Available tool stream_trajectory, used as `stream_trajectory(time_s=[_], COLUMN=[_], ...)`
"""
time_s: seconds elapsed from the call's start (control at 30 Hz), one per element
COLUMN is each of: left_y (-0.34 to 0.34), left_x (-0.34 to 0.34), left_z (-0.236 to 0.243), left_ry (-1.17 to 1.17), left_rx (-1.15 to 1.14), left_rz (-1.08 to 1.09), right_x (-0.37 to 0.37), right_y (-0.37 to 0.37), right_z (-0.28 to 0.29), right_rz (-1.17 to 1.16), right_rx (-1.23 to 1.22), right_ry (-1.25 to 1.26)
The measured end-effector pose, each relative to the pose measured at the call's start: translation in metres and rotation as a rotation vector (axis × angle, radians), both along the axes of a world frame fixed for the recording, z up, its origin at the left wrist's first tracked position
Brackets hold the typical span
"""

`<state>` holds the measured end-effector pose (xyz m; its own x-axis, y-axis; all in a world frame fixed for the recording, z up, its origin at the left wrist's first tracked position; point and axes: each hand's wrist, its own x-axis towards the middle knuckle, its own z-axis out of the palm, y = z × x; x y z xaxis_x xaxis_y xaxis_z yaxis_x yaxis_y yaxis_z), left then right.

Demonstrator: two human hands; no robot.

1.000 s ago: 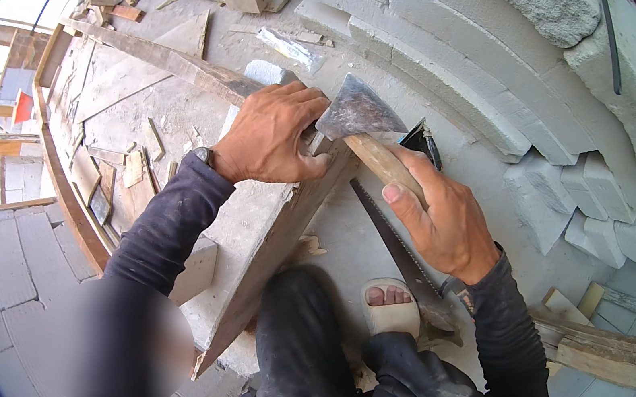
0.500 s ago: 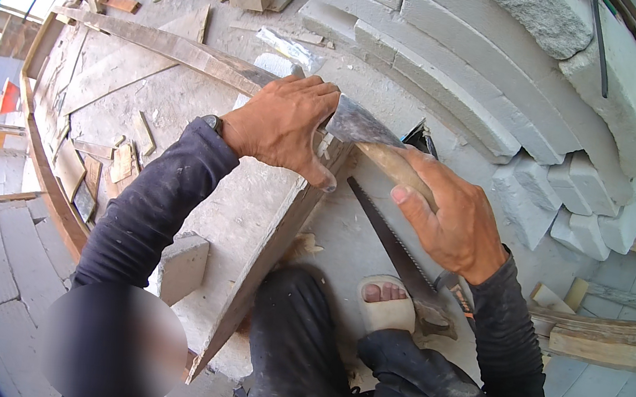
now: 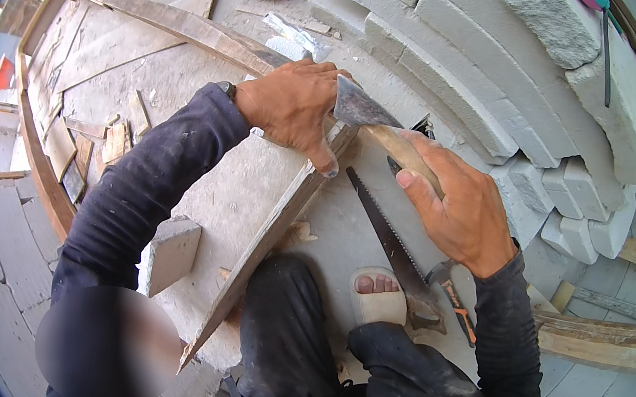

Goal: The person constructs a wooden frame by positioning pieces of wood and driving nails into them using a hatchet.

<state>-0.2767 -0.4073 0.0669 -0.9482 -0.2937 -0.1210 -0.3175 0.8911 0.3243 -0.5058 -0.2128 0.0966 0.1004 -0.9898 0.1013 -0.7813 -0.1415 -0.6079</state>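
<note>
Near the centre of the frame, the right hand [image 3: 456, 198] has its grip closed around the wooden handle of a hatchet [image 3: 409, 156], whose grey metal head sits just right of the left hand [image 3: 292, 105]. That left hand lies over the upper end of a plank [image 3: 258, 251], thumb spread wide from the fingers and resting at the board's edge. The fingertips are hidden, so I cannot tell whether its grip clasps the wood. The plank stands on edge, slanting from the centre to the lower left, beside the person's dark-trousered leg [image 3: 287, 332].

Right of the plank, a handsaw [image 3: 386, 236] lies on the floor [image 3: 332, 241], toothed edge toward the right, near a foot in a pale sandal [image 3: 380, 306]. A tool with a black-and-orange handle [image 3: 459, 304] lies beside the saw, close to the right sleeve [image 3: 508, 323]. Left of the plank is a pale block [image 3: 172, 255]. Stacked pale blocks [image 3: 467, 65] fill the upper right, while a long timber [image 3: 172, 20] runs from the upper left towards the left hand.
</note>
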Motion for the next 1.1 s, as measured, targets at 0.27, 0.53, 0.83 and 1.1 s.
stream_trajectory(time_s=[0.27,0.53,0.83,1.1], left_y=[0.001,0.007,0.018,0.019], left_x=[-0.002,-0.009,-0.020,-0.020], left_z=[0.005,-0.002,-0.011,-0.016], left_ry=[-0.079,-0.062,-0.042,0.066], left_rx=[0.051,0.019,-0.072,-0.098], left_rz=[0.052,0.209,0.279,0.270], right_x=[0.003,-0.044,-0.070,-0.075], right_y=[-0.006,0.046,0.146,0.171], right_z=[0.004,-0.038,-0.131,-0.166], right_rz=[-0.018,-0.288,-0.351,-0.536], right_rx=[0.025,0.226,0.260,0.162], right_ry=[0.050,-0.129,-0.032,0.004])
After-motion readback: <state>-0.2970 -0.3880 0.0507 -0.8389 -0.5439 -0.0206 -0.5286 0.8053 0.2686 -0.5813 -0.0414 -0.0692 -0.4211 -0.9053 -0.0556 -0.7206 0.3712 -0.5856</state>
